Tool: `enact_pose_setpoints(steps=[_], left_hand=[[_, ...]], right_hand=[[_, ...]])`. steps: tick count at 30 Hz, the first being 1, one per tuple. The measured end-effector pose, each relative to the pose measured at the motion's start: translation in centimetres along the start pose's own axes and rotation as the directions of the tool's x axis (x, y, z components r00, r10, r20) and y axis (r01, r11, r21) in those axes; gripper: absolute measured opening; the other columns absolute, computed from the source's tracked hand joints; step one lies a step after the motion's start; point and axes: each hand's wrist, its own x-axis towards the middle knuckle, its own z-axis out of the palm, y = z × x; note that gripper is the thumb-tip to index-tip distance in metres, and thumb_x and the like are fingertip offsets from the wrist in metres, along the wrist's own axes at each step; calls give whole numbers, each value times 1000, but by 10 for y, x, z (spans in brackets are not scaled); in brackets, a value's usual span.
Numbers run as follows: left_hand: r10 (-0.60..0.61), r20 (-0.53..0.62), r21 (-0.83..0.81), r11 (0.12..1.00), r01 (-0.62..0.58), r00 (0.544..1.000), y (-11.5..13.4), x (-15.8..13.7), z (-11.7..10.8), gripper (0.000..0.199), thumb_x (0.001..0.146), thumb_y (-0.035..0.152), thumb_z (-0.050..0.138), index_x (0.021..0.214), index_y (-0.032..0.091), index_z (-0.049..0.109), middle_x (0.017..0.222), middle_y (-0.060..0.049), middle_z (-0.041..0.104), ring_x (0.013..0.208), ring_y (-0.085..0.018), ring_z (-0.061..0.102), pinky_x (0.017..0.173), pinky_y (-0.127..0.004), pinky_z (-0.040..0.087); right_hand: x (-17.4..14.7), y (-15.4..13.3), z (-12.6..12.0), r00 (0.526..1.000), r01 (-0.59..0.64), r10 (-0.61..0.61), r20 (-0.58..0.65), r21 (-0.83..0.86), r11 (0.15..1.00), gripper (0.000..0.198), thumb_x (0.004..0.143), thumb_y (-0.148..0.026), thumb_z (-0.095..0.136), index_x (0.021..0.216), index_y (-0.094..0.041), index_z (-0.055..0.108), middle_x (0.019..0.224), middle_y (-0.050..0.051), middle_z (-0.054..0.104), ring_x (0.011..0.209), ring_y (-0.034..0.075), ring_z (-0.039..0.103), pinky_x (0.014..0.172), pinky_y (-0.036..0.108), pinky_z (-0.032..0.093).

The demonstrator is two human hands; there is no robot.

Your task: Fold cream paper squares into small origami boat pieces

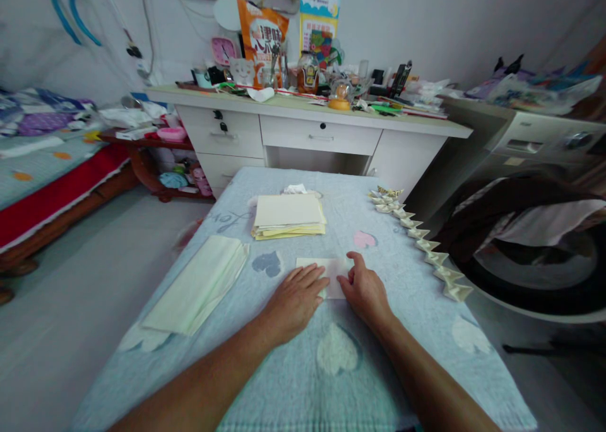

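A small pale sheet of paper (337,269) lies flat on the cloth-covered table between my hands. My left hand (298,296) rests palm down on its left part, fingers stretched out over the paper. At the right edge of the sheet is my right hand (367,290), its index finger raised and its thumb touching the paper; the other fingers are curled under and partly hidden. Beyond the hands sits a stack of cream and yellow paper (288,211). A row of folded paper pieces (428,246) runs along the table's right side.
Folded pale green sheets (196,287) lie on the left of the blue tablecloth (279,381). Crumpled white paper (295,189) is behind the stack. A cluttered white desk (322,135) stands beyond the table, and a washing machine (534,135) with its door open is at the right.
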Motion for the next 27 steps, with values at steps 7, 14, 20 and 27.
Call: enact_pose_setpoints(steps=[7, 14, 20, 27], left_hand=[[1, -11, 8, 1000, -1, 1000, -1, 0, 0, 41, 92, 25, 47, 133, 26, 46, 149, -4, 40, 139, -20, 32, 114, -43, 25], [-10, -4, 6, 1000, 10, 1000, -1, -1, -1, 42, 92, 25, 47, 134, 26, 45, 150, -4, 39, 139, -20, 31, 115, -43, 25], [-7, -9, 12, 1000, 7, 1000, -1, 0, -1, 43, 92, 25, 47, 134, 26, 45, 149, -4, 39, 139, -20, 31, 114, -44, 26], [-15, -18, -14, 1000, 15, 1000, -2, 0, -1, 39, 96, 30, 39, 134, 27, 46, 149, -3, 40, 139, -18, 31, 114, -43, 26]], right_hand=[[0, -1, 0, 1000, 1, -1, 3, 6, 1000, 50, 86, -27, 54, 131, -16, 38, 76, 4, 69, 72, 21, 65, 62, 26, 36], [0, 0, 1, 1000, -5, 5, 8, -5, 1000, 50, 86, -29, 54, 131, -16, 38, 77, 4, 69, 72, 20, 65, 61, 26, 35], [0, 0, 1, 1000, -6, 6, 3, -35, 999, 49, 86, -29, 53, 131, -16, 39, 80, 5, 69, 72, 21, 65, 61, 26, 35], [0, 0, 2, 1000, -6, 6, -5, -44, 999, 48, 86, -29, 53, 130, -16, 39, 80, 5, 69, 73, 21, 65, 60, 27, 35]])
